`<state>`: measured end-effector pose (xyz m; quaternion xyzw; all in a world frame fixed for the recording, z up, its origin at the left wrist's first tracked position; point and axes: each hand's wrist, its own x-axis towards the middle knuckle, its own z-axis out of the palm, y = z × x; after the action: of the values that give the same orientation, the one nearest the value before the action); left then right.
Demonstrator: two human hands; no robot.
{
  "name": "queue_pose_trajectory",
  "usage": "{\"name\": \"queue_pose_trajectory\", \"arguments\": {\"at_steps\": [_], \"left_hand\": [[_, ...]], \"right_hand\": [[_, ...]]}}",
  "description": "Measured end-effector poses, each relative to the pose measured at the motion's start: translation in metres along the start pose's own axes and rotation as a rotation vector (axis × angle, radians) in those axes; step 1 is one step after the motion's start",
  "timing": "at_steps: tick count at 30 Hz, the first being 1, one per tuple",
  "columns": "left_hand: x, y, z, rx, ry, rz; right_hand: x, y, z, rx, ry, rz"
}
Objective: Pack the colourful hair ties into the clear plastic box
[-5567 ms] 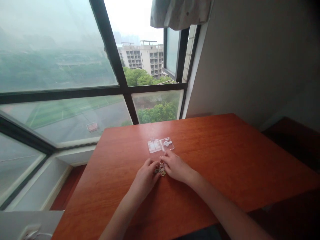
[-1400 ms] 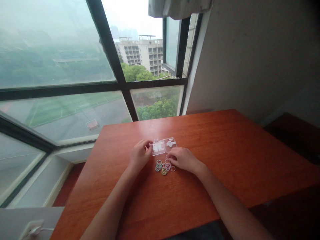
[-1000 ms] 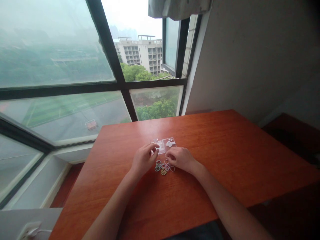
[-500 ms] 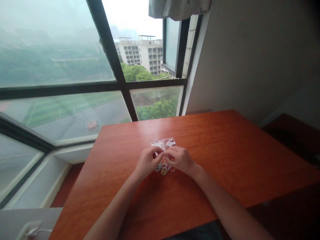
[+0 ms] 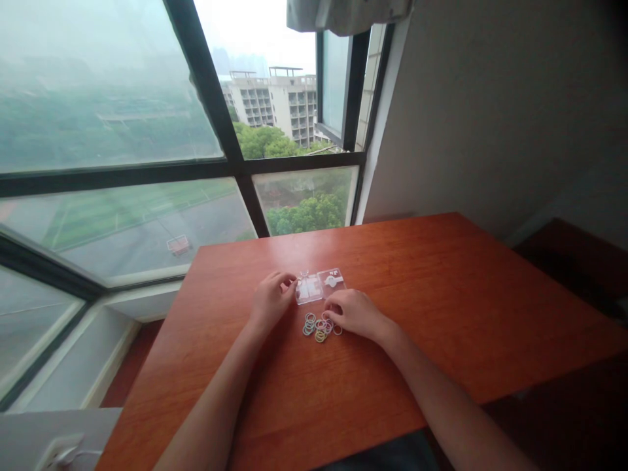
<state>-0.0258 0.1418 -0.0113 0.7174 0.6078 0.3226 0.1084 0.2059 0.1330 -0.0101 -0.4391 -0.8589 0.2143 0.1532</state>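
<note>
Your left hand (image 5: 272, 299) curls loosely at the left edge of the open clear case (image 5: 308, 299), fingertips close together; whether they pinch anything you cannot tell. Nearer you, pastel rings (image 5: 321, 326) lie clustered on the table (image 5: 417, 275). At their far right, your right hand (image 5: 357, 310) is half-curled, its grip hidden.

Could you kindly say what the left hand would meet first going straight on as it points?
The left hand would likely meet the case first, at its left edge; whether they already touch is unclear.
</note>
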Motion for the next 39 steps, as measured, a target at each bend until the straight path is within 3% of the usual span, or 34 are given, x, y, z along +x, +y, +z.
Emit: {"name": "queue_pose_trajectory", "arguments": {"at_steps": [11,16,22,28,34,39], "left_hand": [[0.0,-0.001,0.003,-0.037,0.027,0.011],[-0.009,0.016,-0.002,-0.1,0.01,0.051],[-0.02,0.041,0.001,-0.169,-0.162,0.171],[-0.021,0.045,0.004,-0.247,-0.203,0.184],[-0.021,0.043,0.004,-0.246,-0.205,0.171],[-0.012,0.03,-0.003,-0.127,-0.013,0.091]], "right_hand": [[0.001,-0.004,0.001,-0.06,0.005,0.021],[0.003,-0.003,0.001,0.003,0.142,0.012],[0.002,-0.005,0.003,0.044,0.334,-0.116],[0.002,-0.003,0.005,0.06,0.416,-0.195],[0.003,-0.002,0.007,0.091,0.379,-0.171],[0.004,-0.012,0.006,0.126,0.176,-0.05]]}}
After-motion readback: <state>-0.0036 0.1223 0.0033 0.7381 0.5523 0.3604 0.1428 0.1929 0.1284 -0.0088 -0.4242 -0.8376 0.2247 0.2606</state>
